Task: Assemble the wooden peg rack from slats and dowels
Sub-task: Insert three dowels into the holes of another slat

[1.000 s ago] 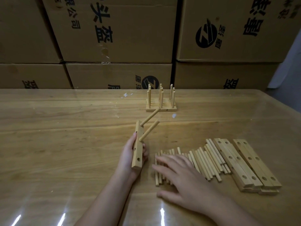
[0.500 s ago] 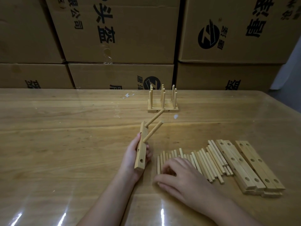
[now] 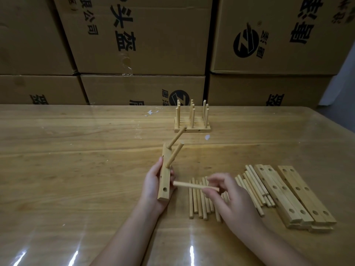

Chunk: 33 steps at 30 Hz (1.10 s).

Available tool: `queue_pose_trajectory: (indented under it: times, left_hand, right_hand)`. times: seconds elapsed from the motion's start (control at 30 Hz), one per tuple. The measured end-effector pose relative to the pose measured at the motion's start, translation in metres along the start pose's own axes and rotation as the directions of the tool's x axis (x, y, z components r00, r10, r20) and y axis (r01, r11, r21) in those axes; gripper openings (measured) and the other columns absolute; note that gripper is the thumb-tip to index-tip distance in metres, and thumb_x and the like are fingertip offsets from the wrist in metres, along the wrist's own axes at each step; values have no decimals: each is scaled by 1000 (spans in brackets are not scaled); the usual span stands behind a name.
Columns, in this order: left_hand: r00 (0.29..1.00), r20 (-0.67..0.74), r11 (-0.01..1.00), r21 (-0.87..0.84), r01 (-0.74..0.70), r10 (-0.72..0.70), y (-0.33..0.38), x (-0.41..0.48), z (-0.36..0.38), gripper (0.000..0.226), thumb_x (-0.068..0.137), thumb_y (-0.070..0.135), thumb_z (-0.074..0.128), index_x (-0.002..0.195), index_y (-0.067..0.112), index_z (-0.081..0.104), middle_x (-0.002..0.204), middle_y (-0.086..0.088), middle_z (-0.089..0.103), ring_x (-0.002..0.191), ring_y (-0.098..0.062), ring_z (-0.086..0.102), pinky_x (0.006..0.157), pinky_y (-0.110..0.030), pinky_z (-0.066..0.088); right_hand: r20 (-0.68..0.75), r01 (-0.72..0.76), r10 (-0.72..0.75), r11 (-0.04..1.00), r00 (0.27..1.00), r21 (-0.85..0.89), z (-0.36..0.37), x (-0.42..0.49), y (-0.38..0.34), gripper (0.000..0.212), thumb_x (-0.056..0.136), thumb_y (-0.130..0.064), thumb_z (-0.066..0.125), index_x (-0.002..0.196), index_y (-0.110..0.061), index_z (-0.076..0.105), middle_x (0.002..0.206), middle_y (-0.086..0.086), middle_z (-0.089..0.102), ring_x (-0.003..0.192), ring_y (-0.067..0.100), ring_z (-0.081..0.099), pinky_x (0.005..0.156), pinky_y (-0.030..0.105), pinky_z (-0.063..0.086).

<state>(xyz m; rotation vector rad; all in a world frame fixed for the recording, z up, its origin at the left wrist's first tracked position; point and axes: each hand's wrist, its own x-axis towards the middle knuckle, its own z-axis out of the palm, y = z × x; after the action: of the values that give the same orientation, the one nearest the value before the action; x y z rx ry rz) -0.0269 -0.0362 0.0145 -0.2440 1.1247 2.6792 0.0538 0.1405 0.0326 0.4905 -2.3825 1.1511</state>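
Since 0.5 s ago the right hand (image 3: 226, 196) has lifted off the loose dowels (image 3: 199, 202) w/ one dowel (image 3: 194, 186) pinched btwn thumb & fingertips. That dowel lies roughly level, free end pointing left, tip just beside the slat (image 3: 165, 175) & a little above its empty hole (image 3: 164, 189). Can't tell if tip touches the wood; the hand is a bit blurred.

Left hand (image 3: 153, 185) sits much where it was, wrapped round the slat's lower half: thumb along the left edge, fingers curled on the right side. Slat is held clear of the desk (image 3: 76, 169), tilted, approx mid-desk & somewhat toward the near edge. Two seated dowels (image 3: 173, 157) stick out of its upper holes, angled up & to the right, roughly parallel.

Loose dowels lie side by side flat on the desk, right of the left hand, partly under the right hand. Spare slats (image 3: 295, 194) are stacked toward the right edge, holes up, touching the dowel row.

Finished peg rack (image 3: 192, 120) stands near the far edge, about centre, pegs upright in rows. White scraps (image 3: 150, 112) lie on the desk to its left, w/ another just in front of it. Cardboard boxes (image 3: 144, 35) w/ black print are stacked behind the far edge.
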Motion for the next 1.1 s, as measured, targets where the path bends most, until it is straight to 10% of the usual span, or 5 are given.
queue_pose_trajectory:
  times: [0.33,0.8,1.1]
  left_hand:
    - [998,10,998,-16,-57,57,-1,1,1,24,78,33,61,65,15,70,54,-1,49,43,-11,45,39,-22,39]
    - [993,-11,975,191,-114,118,-2,-4,0,29,79,38,61,93,13,65,55,-1,49,44,-11,49,42,-21,41]
    - [977,23,947,243,-210,211,-5,-5,1,12,79,34,63,71,28,71,57,5,55,49,-8,52,43,-19,43]
  right_hand:
    - [22,118,-118,993,993,-13,5,1,-3,30,90,-33,50,104,-14,70,87,-7,64,78,1,59,67,19,48]
    - [250,352,-267,840,931,-413,1,3,-6,18,86,-23,56,97,-19,70,70,-5,53,62,13,49,52,24,42]
    - [263,355,-256,810,930,-467,-1,3,-10,10,82,-20,63,90,-20,69,66,-5,49,59,13,45,56,20,33]
